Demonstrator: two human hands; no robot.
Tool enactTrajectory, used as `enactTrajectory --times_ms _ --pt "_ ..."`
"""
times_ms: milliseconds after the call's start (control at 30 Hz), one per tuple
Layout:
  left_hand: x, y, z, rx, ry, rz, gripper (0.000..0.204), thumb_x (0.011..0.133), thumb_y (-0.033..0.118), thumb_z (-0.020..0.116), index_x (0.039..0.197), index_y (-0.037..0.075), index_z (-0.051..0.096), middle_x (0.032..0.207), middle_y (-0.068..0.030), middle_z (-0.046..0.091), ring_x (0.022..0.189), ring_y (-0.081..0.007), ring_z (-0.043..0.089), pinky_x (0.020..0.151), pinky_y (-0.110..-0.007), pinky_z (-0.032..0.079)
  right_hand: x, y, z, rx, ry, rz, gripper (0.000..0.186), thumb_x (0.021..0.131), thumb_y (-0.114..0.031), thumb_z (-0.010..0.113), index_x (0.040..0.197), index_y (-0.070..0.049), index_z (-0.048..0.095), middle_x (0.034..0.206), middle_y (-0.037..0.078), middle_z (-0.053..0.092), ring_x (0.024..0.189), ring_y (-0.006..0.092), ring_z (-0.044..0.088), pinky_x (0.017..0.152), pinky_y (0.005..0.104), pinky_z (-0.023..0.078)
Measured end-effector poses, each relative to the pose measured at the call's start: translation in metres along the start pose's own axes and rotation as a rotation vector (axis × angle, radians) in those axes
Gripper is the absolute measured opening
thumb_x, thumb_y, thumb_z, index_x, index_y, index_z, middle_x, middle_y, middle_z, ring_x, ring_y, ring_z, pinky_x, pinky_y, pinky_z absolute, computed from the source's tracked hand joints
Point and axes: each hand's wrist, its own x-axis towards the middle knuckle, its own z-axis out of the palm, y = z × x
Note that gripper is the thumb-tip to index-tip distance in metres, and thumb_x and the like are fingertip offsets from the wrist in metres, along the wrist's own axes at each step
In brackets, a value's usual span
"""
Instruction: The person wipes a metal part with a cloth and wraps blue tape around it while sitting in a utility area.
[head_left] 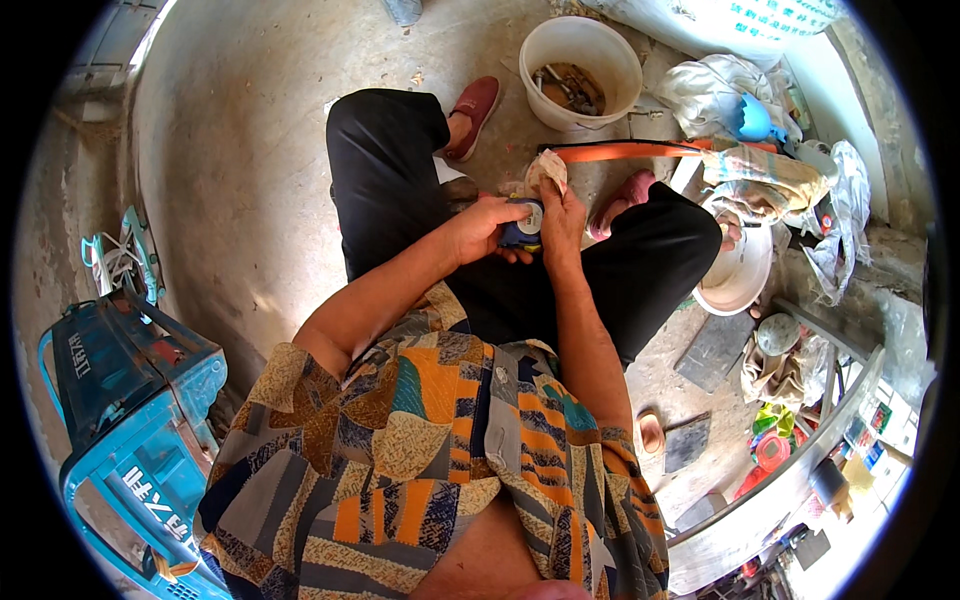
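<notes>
Above my lap, my left hand (482, 226) is closed round a small dark blue tape measure (522, 232) with a round pale label and a bit of yellow at its lower edge. My right hand (563, 215) comes in from the other side, its fingers bent round a crumpled whitish cloth (547, 172) with pinkish stains. That cloth sticks out past the fingers, just beyond the tape measure. Whether the cloth touches the case is hidden by my fingers. Both hands are close together between my knees.
Ahead on the concrete floor stands a white bucket (535, 50) with dark pieces inside. An orange-handled tool (620, 151) lies near it. To the right are a white basin (757, 270), plastic bags and dark slabs (715, 352). A blue machine (150, 400) stands at the left.
</notes>
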Motion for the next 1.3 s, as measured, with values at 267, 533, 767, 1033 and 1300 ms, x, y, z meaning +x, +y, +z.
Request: enactTrajectory --times_ms 267,533,767,1033,1300 --pt "-0.009 0.004 0.006 0.186 -0.052 0.072 0.034 0.088 0.027 0.057 0.109 0.001 0.052 0.088 -0.0129 0.065 0.064 -0.0274 0.067 0.047 -0.027 0.051 0.003 -0.002 -0.002 0.101 -0.032 0.042 0.028 0.09 -0.021 0.054 0.099 0.004 0.063 0.083 0.005 0.064 0.073 0.0115 0.054 0.067 0.027 0.044" --pt "-0.003 0.002 0.005 0.059 -0.005 0.033 0.033 0.089 0.027 0.055 0.109 0.001 0.052 0.088 -0.012 0.065 0.065 -0.0257 0.067 0.048 -0.028 0.051 0.006 0.004 -0.008 0.172 -0.076 0.181 0.027 0.091 -0.02 0.056 0.105 0.002 0.061 0.09 0.005 0.063 0.075 0.0114 0.058 0.066 0.025 0.046" --pt "-0.015 0.011 0.021 0.191 0.052 0.065 0.034 0.09 0.027 0.055 0.111 0.002 0.05 0.088 -0.0114 0.064 0.067 -0.0223 0.066 0.054 -0.026 0.051 0.004 -0.001 -0.005 0.29 -0.021 0.174 0.024 0.09 -0.019 0.056 0.103 0.001 0.061 0.089 0.005 0.063 0.074 0.013 0.059 0.066 0.0259 0.047" --pt "-0.019 0.019 0.035 0.744 0.188 0.149 0.032 0.09 0.03 0.056 0.1 0.0 0.052 0.08 -0.0111 0.064 0.063 -0.0193 0.064 0.054 -0.026 0.049 -0.002 -0.007 -0.003 0.356 -0.011 0.209 0.025 0.09 -0.014 0.052 0.106 0.002 0.06 0.092 0.005 0.062 0.078 0.0128 0.056 0.07 0.0271 0.045" --pt "-0.079 0.083 0.148 1.393 0.147 1.029 0.02 0.076 0.019 0.065 0.088 0.005 0.057 0.077 -0.0143 0.058 0.069 -0.0319 0.06 0.06 -0.039 0.047 0.004 0.021 -0.008 0.382 -0.088 0.13 0.027 0.088 -0.013 0.056 0.11 0.002 0.059 0.1 0.007 0.064 0.087 0.0163 0.061 0.073 0.0278 0.049"
